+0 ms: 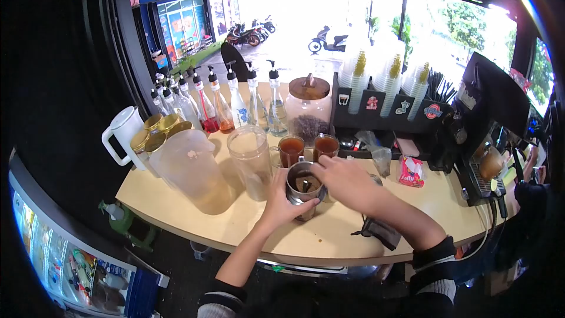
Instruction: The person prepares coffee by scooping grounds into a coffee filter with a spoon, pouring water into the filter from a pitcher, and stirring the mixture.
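Near the counter's front edge, my left hand (281, 200) is wrapped round the lower side of a metal cup (304, 178). Dark contents show inside the cup, too small to make out. My right hand (342, 181) is closed at the cup's right rim, and its fingertips are partly hidden, so what they pinch is unclear. Just behind the cup stand two glass mugs of reddish-brown drink, the left mug (291, 151) and the right mug (325, 146). A tall clear container (250, 162) stands left of my left hand.
A large frosted pitcher (191, 168), a white jug (125, 132) and pump bottles (236, 103) fill the left side. Behind are a lidded jar (309, 109) and stacked cups (357, 85). At right are a pink packet (411, 172), a dark pouch (381, 233) and a coffee machine (485, 176).
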Motion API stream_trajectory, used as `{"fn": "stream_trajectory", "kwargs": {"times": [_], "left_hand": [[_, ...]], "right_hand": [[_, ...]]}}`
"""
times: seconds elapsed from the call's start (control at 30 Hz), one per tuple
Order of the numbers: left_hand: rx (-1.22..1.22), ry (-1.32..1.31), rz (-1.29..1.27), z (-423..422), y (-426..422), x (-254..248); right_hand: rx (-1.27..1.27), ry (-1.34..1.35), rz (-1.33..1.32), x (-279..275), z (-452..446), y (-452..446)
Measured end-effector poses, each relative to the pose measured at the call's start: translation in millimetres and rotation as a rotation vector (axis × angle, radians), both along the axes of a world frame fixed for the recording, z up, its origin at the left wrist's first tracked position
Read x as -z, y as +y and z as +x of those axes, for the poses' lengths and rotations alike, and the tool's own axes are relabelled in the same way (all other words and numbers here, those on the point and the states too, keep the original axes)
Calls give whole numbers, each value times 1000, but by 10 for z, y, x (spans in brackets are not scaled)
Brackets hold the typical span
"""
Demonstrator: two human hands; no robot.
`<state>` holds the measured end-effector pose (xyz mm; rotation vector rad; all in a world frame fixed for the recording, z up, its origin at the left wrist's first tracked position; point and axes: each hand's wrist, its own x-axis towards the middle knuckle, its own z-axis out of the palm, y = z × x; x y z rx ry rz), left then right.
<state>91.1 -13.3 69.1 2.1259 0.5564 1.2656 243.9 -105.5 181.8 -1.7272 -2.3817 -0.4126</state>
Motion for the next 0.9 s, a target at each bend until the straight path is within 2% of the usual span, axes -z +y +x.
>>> {"fn": "stream_trajectory", "kwargs": {"times": [0.03, 0.17, 0.3, 0.37, 0.53, 0.9], "left_hand": [[-4, -6, 14, -2, -1, -15], [-10, -6, 21, -13, -24, -43], [-3, -10, 9, -24, -30, -56], [-30, 49, 24, -29, -37, -64], [-7, 45, 11, -31, -28, -51], [-6, 35, -35, -13, -33, -33]], "right_hand": [[-22, -91, 30, 17, -34, 48], [-61, -49, -76, -85, -52, 85], [-58, -52, 19, -75, -98, 142], [-24, -64, -169, -151, -156, 32], [-26, -112, 30, -46, -212, 64], [-43, -87, -9, -25, -111, -43]]}}
